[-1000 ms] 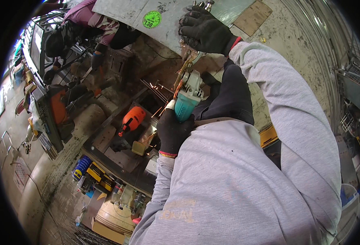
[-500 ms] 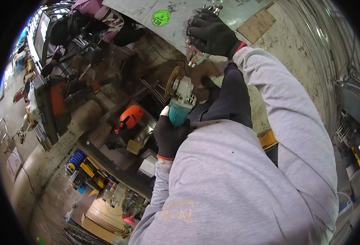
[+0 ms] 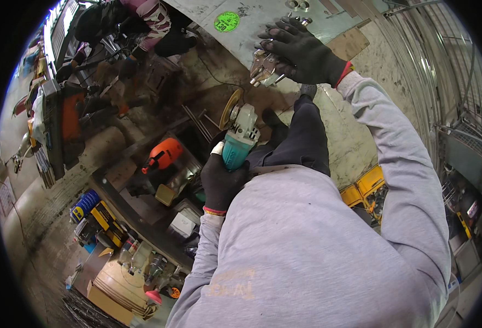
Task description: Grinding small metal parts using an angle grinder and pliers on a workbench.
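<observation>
My left hand (image 3: 222, 183), in a black glove, is closed around the teal body of an angle grinder (image 3: 238, 146). The grinder's tan disc (image 3: 231, 108) points up and away from me. At the front corner of a grey metal tabletop (image 3: 205, 13), my right hand (image 3: 301, 52), gloved too, lies over a cluster of shiny metal fittings (image 3: 262, 68). Its fingers are stretched out and slightly apart. The palm side is hidden, so how firmly it touches the fittings does not show. A round green sticker (image 3: 226, 22) is on the tabletop to the left.
An orange spray bottle (image 3: 164, 154) stands among items on a dark bench to my left. A co-worker's patterned sleeve (image 3: 154, 23) shows at the upper left. An open yellow case (image 3: 371, 180) lies to my right, and long metal bars (image 3: 415, 60) stand farther right. A cable crosses the floor.
My right hand has shifted right and its fingers have spread, showing more of the fittings. The grinder stays in my left hand, almost unmoved. The view has shifted, revealing more of the yellow case.
</observation>
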Tool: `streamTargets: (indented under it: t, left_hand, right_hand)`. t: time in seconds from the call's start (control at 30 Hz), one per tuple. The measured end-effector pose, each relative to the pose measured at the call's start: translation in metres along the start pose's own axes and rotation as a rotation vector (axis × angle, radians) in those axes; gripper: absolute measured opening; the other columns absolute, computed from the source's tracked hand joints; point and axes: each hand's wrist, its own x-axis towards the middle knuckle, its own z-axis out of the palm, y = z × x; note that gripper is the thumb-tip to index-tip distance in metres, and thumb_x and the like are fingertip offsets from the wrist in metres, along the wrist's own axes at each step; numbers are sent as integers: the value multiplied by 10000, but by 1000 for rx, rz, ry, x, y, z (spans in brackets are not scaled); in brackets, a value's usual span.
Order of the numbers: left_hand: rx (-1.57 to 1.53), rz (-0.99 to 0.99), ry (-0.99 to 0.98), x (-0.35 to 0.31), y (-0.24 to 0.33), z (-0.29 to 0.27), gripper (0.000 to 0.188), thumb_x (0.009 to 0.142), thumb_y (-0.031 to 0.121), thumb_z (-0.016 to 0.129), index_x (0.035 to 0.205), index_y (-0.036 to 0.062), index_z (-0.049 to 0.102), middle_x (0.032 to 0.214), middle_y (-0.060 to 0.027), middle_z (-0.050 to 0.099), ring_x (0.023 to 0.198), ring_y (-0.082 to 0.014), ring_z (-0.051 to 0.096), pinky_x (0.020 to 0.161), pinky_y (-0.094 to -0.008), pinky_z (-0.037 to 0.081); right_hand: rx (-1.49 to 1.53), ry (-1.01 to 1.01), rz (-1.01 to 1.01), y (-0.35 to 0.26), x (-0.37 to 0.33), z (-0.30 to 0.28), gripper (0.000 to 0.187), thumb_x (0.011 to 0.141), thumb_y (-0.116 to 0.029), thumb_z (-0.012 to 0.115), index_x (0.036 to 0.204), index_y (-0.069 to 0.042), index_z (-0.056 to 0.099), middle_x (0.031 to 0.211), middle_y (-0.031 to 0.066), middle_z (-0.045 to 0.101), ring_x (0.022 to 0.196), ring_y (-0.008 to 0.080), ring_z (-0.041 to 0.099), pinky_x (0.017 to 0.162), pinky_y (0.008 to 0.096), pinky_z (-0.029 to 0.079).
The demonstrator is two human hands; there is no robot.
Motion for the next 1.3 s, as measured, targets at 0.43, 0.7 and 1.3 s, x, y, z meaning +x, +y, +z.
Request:
streamTargets:
  t: [0.43,0.7,1.3]
  left_hand:
    - [-17,26,-27,-3,-9,3,637,839,202,891,1425,27,715,1094,-155,848,969,-240,842,874,-381,649]
    - [-30,24,-23,-4,-3,-2,660,833,216,907,1434,24,714,1117,-168,849,1001,-254,844,892,-386,650]
    - [65,153,24,3,2,9,583,868,247,932,1371,34,727,1088,-190,836,992,-317,847,853,-399,652]
  right_hand:
    - [-121,-269,-161,-1,47,-10,379,914,-147,788,1288,-129,733,1238,88,724,1197,321,721,1089,481,555]
    - [-236,-200,-163,-9,41,7,286,937,-163,756,1219,-131,722,1169,98,714,1142,336,736,1017,496,564]
    - [-33,81,7,-13,21,24,271,886,-132,788,1155,-132,758,1241,121,721,1254,382,679,1174,543,483]
